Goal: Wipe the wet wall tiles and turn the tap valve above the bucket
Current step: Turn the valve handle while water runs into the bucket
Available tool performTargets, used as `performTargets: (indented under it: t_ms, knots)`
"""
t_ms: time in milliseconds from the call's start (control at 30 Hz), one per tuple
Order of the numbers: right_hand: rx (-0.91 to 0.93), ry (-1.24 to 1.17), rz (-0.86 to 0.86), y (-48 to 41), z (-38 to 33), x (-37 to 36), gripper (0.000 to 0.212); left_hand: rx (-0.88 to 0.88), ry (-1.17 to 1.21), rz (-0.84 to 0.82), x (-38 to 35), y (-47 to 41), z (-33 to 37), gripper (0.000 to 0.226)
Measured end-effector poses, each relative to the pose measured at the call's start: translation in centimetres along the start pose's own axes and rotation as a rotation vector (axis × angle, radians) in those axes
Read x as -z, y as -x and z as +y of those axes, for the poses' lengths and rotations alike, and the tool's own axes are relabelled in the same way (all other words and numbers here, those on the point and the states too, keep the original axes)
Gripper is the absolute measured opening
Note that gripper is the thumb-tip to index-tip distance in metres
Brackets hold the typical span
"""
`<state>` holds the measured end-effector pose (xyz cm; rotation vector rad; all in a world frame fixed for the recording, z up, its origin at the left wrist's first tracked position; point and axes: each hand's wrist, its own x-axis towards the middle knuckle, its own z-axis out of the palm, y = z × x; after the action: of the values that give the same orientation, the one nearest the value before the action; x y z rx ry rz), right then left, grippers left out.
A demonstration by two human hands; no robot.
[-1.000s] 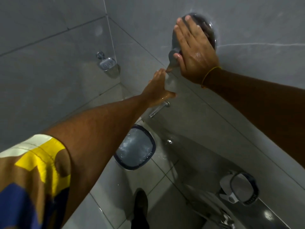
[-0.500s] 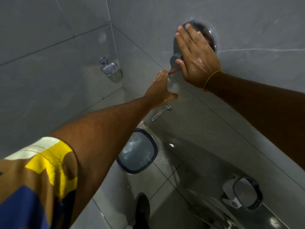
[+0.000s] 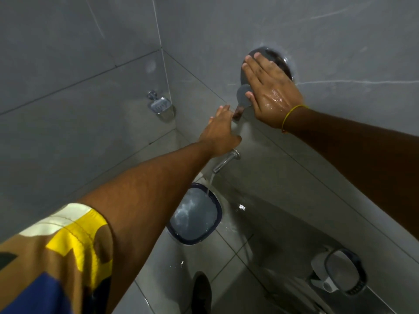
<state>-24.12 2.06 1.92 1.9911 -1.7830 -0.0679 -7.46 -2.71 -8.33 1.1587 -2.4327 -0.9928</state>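
The grey wall tiles (image 3: 294,23) filled most of the view, meeting at a corner on the left. Below, the bucket (image 3: 195,217) stood on the floor, full of water. The right hand (image 3: 269,91) lay flat over the round valve (image 3: 275,62) on the right wall, fingers extended and close together, thumb against the valve's lever (image 3: 243,97), which pointed down-left. The left hand (image 3: 218,132) reached just under the lever, fingers straight and together, touching the wall. Below it the spout (image 3: 224,163) jutted from the wall, its long axis angled down-left toward the bucket, water running from its tip. A soap dish (image 3: 159,105) hung near the corner.
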Motion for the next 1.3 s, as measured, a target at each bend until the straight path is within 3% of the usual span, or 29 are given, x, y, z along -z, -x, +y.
performTargets:
  t_ms: [133,400,1300]
  knots:
    - [0.003,0.021,-0.034,0.0,-0.3,0.7,0.070,-0.108,-0.216,0.000,0.8,1.9,-2.4,0.105]
    - [-0.023,0.010,-0.038,0.0,-0.9,1.2,0.071,-0.233,-0.517,0.032,3.1,3.5,-3.5,0.100]
    - [-0.032,0.050,-0.023,0.3,-1.6,0.5,0.078,-0.203,-0.535,0.056,2.5,4.2,-3.6,0.102]
